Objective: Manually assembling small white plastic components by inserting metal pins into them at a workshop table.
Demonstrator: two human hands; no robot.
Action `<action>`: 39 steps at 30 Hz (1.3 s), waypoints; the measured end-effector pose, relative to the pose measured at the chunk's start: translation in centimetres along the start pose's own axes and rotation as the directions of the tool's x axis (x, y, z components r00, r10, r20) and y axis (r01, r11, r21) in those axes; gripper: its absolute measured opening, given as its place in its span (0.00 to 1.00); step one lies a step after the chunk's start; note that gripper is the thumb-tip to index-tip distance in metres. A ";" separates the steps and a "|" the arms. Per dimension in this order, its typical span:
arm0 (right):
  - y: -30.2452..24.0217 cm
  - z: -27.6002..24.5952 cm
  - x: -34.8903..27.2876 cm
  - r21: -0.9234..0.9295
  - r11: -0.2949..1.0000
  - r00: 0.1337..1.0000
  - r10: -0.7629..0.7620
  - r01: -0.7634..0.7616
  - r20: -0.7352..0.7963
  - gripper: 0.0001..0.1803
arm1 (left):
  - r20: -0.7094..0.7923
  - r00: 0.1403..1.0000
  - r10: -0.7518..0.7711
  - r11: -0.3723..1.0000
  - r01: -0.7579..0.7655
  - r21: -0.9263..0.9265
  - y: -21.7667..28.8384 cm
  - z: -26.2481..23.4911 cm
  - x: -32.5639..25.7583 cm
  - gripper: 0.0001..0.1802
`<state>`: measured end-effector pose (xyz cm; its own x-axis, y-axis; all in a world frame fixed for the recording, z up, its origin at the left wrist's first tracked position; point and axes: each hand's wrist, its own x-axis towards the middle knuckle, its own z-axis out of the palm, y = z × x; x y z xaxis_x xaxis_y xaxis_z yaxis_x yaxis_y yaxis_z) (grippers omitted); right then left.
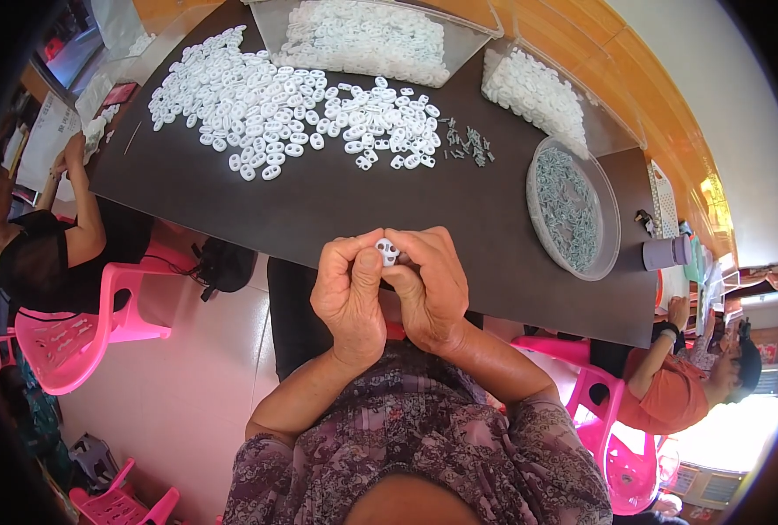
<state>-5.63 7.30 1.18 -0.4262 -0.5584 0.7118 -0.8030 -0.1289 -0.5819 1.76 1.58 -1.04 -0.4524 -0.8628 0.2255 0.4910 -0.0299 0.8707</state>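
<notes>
My left hand (350, 293) and my right hand (430, 284) meet at the near edge of a dark table (336, 206). Between their fingertips they pinch one small white plastic piece (387, 252) with two holes. Farther out on the table lies a wide heap of the same white pieces (284, 109). A few small grey metal parts (469, 144) lie loose to the right of that heap. A round clear bowl (612, 219) filled with grey metal parts stands at the right.
Two clear trays of white pieces (362, 39) (533, 87) stand at the table's far side. A person in black sits on a pink chair (74, 328) at left; another in orange (673, 385) sits at right. A purple cup (664, 252) stands by the table's right end.
</notes>
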 end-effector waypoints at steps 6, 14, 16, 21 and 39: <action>0.3 0.1 -0.2 -0.014 0.999 0.998 -0.035 0.034 -0.045 0.15 | 0.012 1.000 -0.001 1.000 0.001 0.022 0.9 0.5 -0.3 0.10; 0.3 0.2 -0.5 -0.044 0.994 0.993 -0.100 0.097 -0.060 0.12 | 0.043 0.996 0.078 0.997 -0.078 0.000 0.3 0.3 -0.6 0.09; 0.4 0.2 -0.4 -0.042 0.992 0.990 -0.123 0.120 -0.067 0.12 | 0.011 0.993 0.117 0.992 -0.118 0.034 0.3 0.6 -0.6 0.09; 0.8 0.4 -0.3 -0.061 0.986 0.985 -0.157 0.152 -0.079 0.10 | -0.005 0.992 0.126 0.990 -0.125 0.063 0.1 1.0 -0.6 0.09; 10.3 -13.2 14.0 -0.656 0.735 0.954 -0.289 0.169 -0.078 0.08 | 0.396 0.878 0.270 0.501 -0.479 0.721 -0.3 -2.3 10.2 0.07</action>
<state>-25.38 8.96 10.35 -0.2068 -0.4311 0.8783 -0.9360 0.3486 -0.0493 -1.27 -8.36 -0.01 -0.5590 -0.5656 0.6064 -0.0741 0.7624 0.6429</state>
